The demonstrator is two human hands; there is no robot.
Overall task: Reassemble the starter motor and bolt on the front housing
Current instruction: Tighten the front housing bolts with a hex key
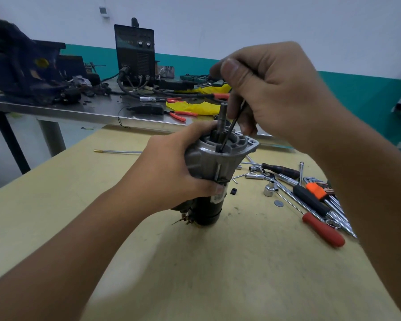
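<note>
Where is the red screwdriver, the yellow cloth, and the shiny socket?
Red screwdriver (323, 229): head view, on its red handle.
Yellow cloth (195, 107): head view, on its middle fold.
Shiny socket (269, 189): head view, on its side wall.

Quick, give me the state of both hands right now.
Left hand: closed around the starter motor, holding it upright on the table.
Right hand: pinching a thin black tool that reaches down into the front housing.

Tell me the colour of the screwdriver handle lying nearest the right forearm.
Red; the screwdriver handle shows clearly in the head view, on the table's right side.
</note>
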